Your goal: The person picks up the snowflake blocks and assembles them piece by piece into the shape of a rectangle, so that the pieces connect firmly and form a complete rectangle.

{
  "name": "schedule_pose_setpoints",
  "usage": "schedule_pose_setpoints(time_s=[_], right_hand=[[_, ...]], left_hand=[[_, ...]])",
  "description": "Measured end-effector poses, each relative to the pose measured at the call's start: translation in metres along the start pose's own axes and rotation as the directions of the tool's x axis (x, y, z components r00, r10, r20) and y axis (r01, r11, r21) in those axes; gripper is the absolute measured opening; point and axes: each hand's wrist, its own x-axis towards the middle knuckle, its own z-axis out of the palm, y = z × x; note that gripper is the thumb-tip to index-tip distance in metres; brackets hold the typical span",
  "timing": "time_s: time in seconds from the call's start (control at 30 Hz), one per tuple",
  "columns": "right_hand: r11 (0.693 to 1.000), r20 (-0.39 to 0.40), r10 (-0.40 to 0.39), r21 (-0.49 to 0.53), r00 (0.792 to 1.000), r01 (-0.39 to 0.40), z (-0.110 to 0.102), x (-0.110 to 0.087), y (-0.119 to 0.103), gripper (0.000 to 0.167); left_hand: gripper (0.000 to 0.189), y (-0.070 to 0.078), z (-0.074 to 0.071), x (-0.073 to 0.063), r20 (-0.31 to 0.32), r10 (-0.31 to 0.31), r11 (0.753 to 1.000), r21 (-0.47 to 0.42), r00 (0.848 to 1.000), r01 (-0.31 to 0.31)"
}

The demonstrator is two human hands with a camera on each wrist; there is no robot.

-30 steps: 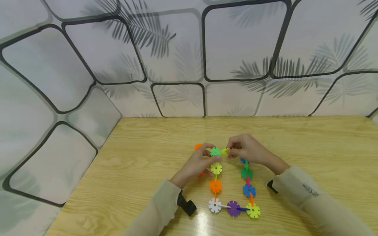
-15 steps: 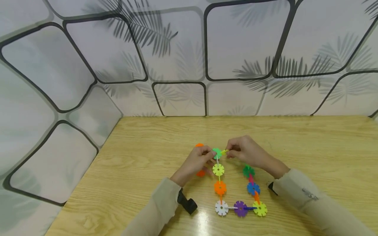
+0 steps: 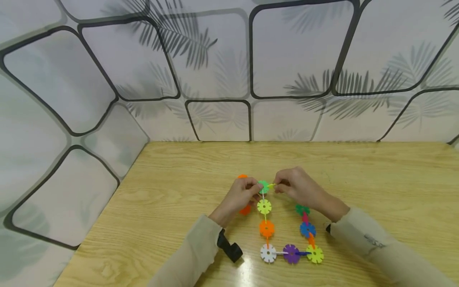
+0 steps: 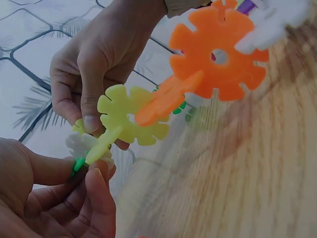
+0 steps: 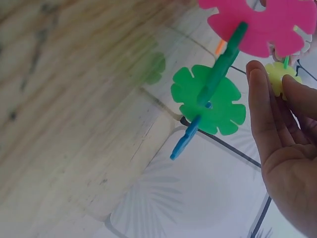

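My left hand pinches the left edge of a light green notched disc between thumb and fingers. Opposite it, my right hand pinches a small yellow disc, seen nearly edge-on and meeting the green one's right side. From the green disc a chain of slotted discs runs toward me: a yellow disc, an orange disc, then a white disc. It turns right through a purple disc to another yellow disc. In the right wrist view, a blue disc ends the chain's other arm.
Up the right side, a blue disc and a dark green disc lie below my right hand. Orange pieces show partly behind my left hand. The wooden table meets a patterned wall at the back.
My left fingers have shifted from around the green disc to its left edge. The chain's near part has slid slightly right, and the small yellow disc has turned more edge-on.
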Motion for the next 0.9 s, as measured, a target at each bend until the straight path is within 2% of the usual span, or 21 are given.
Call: schedule_pose_setpoints(time_s=[0.23, 0.37, 0.43, 0.53, 0.63, 0.7, 0.8, 0.9], right_hand=[[1.0, -0.013, -0.001, -0.01, 1.0, 0.001, 0.002, 0.001, -0.001, 0.02], [0.999, -0.014, -0.025, -0.045, 1.0, 0.024, 0.002, 0.002, -0.003, 0.019], [0.998, 0.022, -0.021, -0.051, 1.0, 0.022, -0.001, 0.003, -0.004, 0.019], [0.999, 0.132, -0.014, -0.028, 0.991, 0.018, -0.01, 0.008, -0.004, 0.016], [1.0, 0.278, 0.025, 0.005, 0.96, -0.028, -0.023, 0.016, -0.001, 0.01], [0.998, 0.337, 0.051, 0.005, 0.94, -0.056, -0.03, 0.023, 0.003, 0.01], [0.991, 0.364, 0.106, 0.036, 0.925, -0.128, -0.036, 0.036, 0.011, 0.012], [0.983, 0.337, 0.143, 0.057, 0.931, -0.172, -0.034, 0.049, 0.018, 0.012]], left_hand=[[0.019, 0.0, 0.005, -0.001, -0.057, -0.001, 1.0, -0.01, 0.998, 0.0], [0.02, -0.001, 0.006, -0.002, -0.064, 0.001, 1.0, -0.017, 0.998, -0.002], [0.021, -0.002, 0.004, -0.003, -0.045, -0.003, 1.0, -0.013, 0.999, 0.002], [0.022, -0.003, -0.002, -0.006, 0.008, -0.005, 1.0, -0.003, 1.0, 0.005], [0.024, -0.004, -0.008, -0.01, 0.054, -0.011, 1.0, 0.018, 0.998, 0.01], [0.024, -0.005, -0.012, -0.014, 0.061, -0.018, 1.0, 0.025, 0.998, 0.017], [0.023, -0.007, -0.017, -0.021, 0.055, -0.023, 0.999, 0.047, 0.998, 0.02], [0.021, -0.009, -0.02, -0.026, 0.045, -0.018, 0.998, 0.058, 0.999, 0.016]])
